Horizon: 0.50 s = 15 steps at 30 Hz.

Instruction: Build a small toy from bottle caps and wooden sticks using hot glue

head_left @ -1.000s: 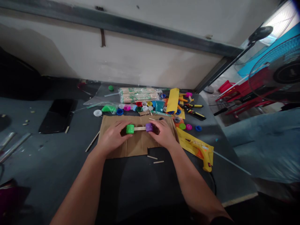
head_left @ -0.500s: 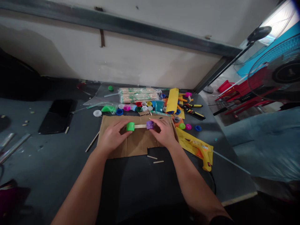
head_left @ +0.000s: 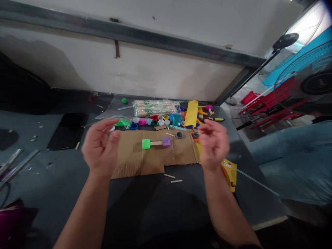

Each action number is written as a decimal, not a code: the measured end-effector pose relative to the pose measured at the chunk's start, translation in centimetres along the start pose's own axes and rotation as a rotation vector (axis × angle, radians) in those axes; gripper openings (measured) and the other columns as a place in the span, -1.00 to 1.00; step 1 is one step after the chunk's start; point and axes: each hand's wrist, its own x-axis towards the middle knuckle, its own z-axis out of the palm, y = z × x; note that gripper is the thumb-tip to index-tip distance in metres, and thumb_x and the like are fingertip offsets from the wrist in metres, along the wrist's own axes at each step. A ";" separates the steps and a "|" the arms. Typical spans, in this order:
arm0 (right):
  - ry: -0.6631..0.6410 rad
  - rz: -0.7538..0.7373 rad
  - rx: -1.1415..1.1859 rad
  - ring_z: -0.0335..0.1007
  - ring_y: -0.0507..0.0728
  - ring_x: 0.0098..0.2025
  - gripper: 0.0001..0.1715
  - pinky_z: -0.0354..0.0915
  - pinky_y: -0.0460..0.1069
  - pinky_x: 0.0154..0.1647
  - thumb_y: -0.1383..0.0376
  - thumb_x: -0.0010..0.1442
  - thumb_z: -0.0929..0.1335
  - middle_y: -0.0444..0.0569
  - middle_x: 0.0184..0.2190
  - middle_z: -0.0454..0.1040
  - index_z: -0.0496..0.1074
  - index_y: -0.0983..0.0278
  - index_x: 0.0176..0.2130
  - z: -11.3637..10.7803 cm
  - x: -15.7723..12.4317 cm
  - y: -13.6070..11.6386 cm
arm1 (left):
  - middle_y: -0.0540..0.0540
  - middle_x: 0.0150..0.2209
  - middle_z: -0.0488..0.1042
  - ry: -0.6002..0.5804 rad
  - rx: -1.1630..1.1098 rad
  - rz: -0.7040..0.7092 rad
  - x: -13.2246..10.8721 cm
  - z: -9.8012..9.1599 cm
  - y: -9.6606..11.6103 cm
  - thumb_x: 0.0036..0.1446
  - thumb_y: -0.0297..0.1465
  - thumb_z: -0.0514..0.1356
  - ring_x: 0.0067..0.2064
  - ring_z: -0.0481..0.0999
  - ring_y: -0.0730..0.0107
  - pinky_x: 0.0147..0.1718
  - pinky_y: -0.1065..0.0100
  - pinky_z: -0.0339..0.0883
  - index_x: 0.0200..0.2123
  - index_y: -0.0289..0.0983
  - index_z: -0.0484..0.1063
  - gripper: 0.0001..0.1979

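Observation:
On the brown cardboard sheet (head_left: pixel 129 162) lie a green bottle cap (head_left: pixel 146 144) and a purple bottle cap (head_left: pixel 166 141), joined by pale wooden sticks (head_left: pixel 156 143). My left hand (head_left: pixel 101 147) is raised over the sheet's left edge, fingers curved and apart, holding nothing. Over the right edge hovers my right hand (head_left: pixel 214 143), its fingers loosely bent, blurred and without anything in them. Neither hand touches the caps. A dark grey cap (head_left: pixel 179 135) and a short stick (head_left: pixel 170 134) rest near the sheet's back edge.
Behind the cardboard are wrapped wooden sticks (head_left: pixel 153 108), several coloured caps and a yellow card (head_left: pixel 191 114). My right hand partly hides a yellow glue gun (head_left: pixel 229 176). A phone (head_left: pixel 66 131) lies at left. A person's jeans (head_left: pixel 290 162) and a fan (head_left: pixel 311 79) are at right.
Both hands have let go of the joined caps and moved apart, the left one leftward and the right one rightward. The caps stay on the cardboard.

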 end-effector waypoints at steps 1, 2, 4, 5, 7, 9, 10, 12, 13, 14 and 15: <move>0.134 -0.025 0.011 0.37 0.11 -0.38 -0.80 0.33 0.06 -0.36 0.23 0.30 0.24 -0.05 -0.36 0.42 0.42 0.21 -0.14 -0.6 0.8 -0.6 | 0.03 -0.20 0.54 0.113 -0.009 -0.025 0.2 -0.2 0.9 0.28 -0.29 0.09 -0.13 0.52 0.32 -0.07 0.06 0.39 -0.15 -0.23 0.45 -0.80; 0.240 -0.048 0.012 0.31 0.07 -0.47 -0.79 0.28 0.03 -0.42 0.25 0.31 0.23 -0.09 -0.48 0.35 0.42 0.21 -0.29 -1.1 1.5 -1.0 | 0.05 -0.37 0.52 0.264 -0.040 -0.020 0.4 -0.3 1.6 0.27 -0.29 0.09 -0.28 0.51 0.40 -0.16 0.10 0.43 -0.33 -0.26 0.46 -0.78; 0.360 -0.079 -0.011 0.21 0.04 -0.55 -0.68 0.21 0.01 -0.48 0.26 0.32 0.23 -0.15 -0.59 0.24 0.34 0.21 -0.47 -1.7 2.5 -1.5 | 0.08 -0.60 0.33 0.347 -0.105 -0.023 0.7 -0.6 2.6 0.29 -0.25 0.06 -0.48 0.39 0.51 -0.29 0.17 0.46 -0.57 -0.26 0.34 -0.61; 0.375 -0.079 -0.020 0.19 0.04 -0.56 -0.66 0.20 0.01 -0.49 0.25 0.31 0.24 -0.15 -0.60 0.23 0.31 0.21 -0.50 -1.8 2.7 -1.8 | 0.09 -0.64 0.23 0.348 -0.119 -0.041 0.8 -0.7 2.8 0.30 -0.23 0.04 -0.51 0.34 0.53 -0.32 0.20 0.46 -0.62 -0.26 0.28 -0.56; 0.338 -0.034 -0.003 0.21 0.04 -0.54 -0.69 0.22 0.01 -0.48 0.22 0.31 0.25 -0.14 -0.56 0.26 0.33 0.21 -0.46 -1.3 2.1 -2.5 | 0.08 -0.63 0.16 0.305 -0.094 -0.095 1.0 -0.7 3.1 0.33 -0.20 -0.02 -0.50 0.33 0.52 -0.31 0.21 0.46 -0.61 -0.23 0.26 -0.54; 0.210 0.072 0.087 0.27 0.04 -0.51 -0.74 0.30 0.01 -0.45 0.21 0.33 0.23 -0.11 -0.48 0.33 0.38 0.20 -0.37 -0.2 0.4 -4.0 | 0.07 -0.52 0.31 0.263 -0.051 -0.115 0.8 -0.1 3.6 0.32 -0.23 -0.01 -0.39 0.44 0.44 -0.23 0.15 0.46 -0.47 -0.19 0.37 -0.66; 0.104 0.146 0.161 0.33 0.05 -0.47 -0.78 0.35 0.01 -0.40 0.21 0.34 0.22 -0.09 -0.42 0.38 0.41 0.18 -0.27 0.6 -0.8 -4.9 | 0.06 -0.41 0.42 0.237 -0.039 -0.099 0.5 0.5 4.0 0.31 -0.25 0.00 -0.30 0.50 0.38 -0.15 0.10 0.46 -0.34 -0.15 0.42 -0.75; -0.187 0.243 0.335 0.46 0.13 -0.16 -0.71 0.43 0.07 -0.17 0.16 0.36 0.19 0.02 -0.13 0.47 0.40 0.14 -0.04 2.2 -3.1 -6.8 | -0.01 -0.07 0.49 0.112 -0.109 -0.055 -1.0 2.1 5.1 0.25 -0.30 0.06 -0.01 0.50 0.20 0.02 0.01 0.41 -0.05 -0.11 0.40 -0.76; -0.343 0.278 0.435 0.38 0.19 0.08 -0.56 0.38 0.13 0.04 0.09 0.35 0.19 0.05 0.09 0.39 0.27 0.12 0.16 2.9 -4.0 -7.5 | -0.03 0.12 0.41 -0.026 -0.141 -0.053 -2.2 3.0 5.7 0.27 -0.28 0.02 0.18 0.36 0.14 0.16 -0.02 0.29 0.08 -0.09 0.33 -0.67; -0.479 0.295 0.524 0.21 0.22 0.25 -0.40 0.28 0.17 0.18 0.01 0.33 0.19 0.03 0.24 0.26 0.11 0.09 0.28 3.6 -4.7 -7.9 | -0.02 0.24 0.29 -0.135 -0.160 -0.065 -3.6 3.9 6.3 0.30 -0.25 -0.04 0.31 0.18 0.12 0.26 -0.04 0.14 0.18 -0.05 0.25 -0.59; -0.586 0.335 0.587 0.03 0.23 0.35 -0.30 0.16 0.21 0.28 -0.06 0.32 0.15 -0.02 0.32 0.14 -0.01 0.06 0.34 4.1 -5.0 -8.1 | 0.01 0.32 0.17 -0.242 -0.198 -0.089 -5.1 4.8 6.9 0.33 -0.21 -0.11 0.38 0.00 0.13 0.33 -0.05 -0.03 0.26 -0.02 0.15 -0.54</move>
